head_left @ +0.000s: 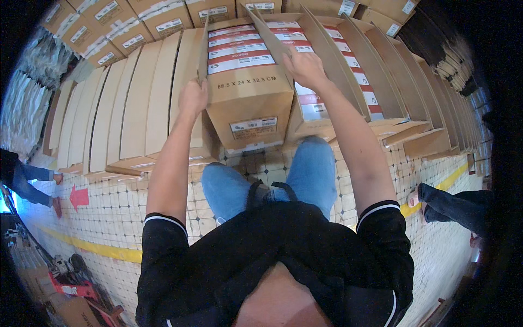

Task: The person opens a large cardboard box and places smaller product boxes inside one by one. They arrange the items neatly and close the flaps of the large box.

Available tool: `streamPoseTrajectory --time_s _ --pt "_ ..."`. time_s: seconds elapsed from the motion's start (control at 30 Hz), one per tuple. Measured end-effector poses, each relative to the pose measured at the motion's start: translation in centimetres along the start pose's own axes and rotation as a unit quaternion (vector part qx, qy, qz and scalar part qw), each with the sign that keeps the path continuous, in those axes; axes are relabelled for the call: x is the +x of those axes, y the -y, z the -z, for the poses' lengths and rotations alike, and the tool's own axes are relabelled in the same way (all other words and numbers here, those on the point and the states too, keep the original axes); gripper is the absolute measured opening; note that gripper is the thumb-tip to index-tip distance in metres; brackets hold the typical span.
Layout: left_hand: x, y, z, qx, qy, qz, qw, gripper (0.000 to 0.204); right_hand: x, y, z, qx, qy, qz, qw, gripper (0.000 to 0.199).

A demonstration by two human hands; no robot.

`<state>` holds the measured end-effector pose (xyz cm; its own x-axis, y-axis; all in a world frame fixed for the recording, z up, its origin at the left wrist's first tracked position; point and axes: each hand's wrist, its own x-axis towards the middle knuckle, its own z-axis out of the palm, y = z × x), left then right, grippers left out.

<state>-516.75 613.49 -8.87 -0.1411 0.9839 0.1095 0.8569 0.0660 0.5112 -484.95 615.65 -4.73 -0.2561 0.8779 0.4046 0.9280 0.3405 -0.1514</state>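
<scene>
A black shirt [272,261] with white-edged sleeves is seen nearest the camera, and blue jeans [305,174] are seen just past it; a floor [125,218] of small pale tiles lies below, marked with a yellow line [98,249] and a red arrow [79,197].

On the left, flat folded cartons [125,109] are stood on edge in a long row; it is judged that they are kept this way so one can be pulled out easily. The left hand [193,98] is raised with the arm stretched forward; its grip is pressed together on the left flap of an open brown carton [248,103], which is held up in front of the knees. Inside the carton, packs with red and white labels [239,52] are stacked flat. The right hand [304,68] is reached further out, and its grip is closed on the right flap; the flaps are likely held apart so the top stays open.

To the right, more open cartons [376,82] are lined up, leaning; another person's legs [452,204] are seen at the right edge.
</scene>
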Motion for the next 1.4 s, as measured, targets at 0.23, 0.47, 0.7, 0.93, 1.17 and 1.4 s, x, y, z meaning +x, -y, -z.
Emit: streamPoseTrajectory --time_s 0.23,0.47,0.7,0.93,1.17,1.4 --pt "0.4 0.2 0.2 -0.001 0.001 -0.013 1.0 0.04 0.2 0.3 0.5 -0.015 0.048 -0.02 0.999 0.041" --pt "-7.0 1.9 -4.8 0.031 0.042 0.001 0.999 0.041 -3.9 1.6 -1.6 -0.004 -0.003 -0.037 0.999 0.031" --pt "-12.1 6.6 -11.7 -0.002 0.087 0.057 0.995 0.04 -10.4 6.1 -6.6 -0.035 -0.04 -0.018 0.998 0.042" --pt "-11.8 8.0 -11.1 0.011 0.068 -0.054 0.996 0.037 -9.7 2.6 -4.6 -0.089 0.248 -0.08 0.961 0.037" --pt "-16.5 6.0 -7.6 -0.04 0.128 0.014 0.991 0.037 -13.9 4.0 -3.7 -0.072 0.203 0.018 0.976 0.031" --pt "-11.2 10.4 -5.1 -0.09 0.117 -0.022 0.989 0.054 -14.4 10.8 -3.0 0.076 -0.024 0.089 0.993 0.028"
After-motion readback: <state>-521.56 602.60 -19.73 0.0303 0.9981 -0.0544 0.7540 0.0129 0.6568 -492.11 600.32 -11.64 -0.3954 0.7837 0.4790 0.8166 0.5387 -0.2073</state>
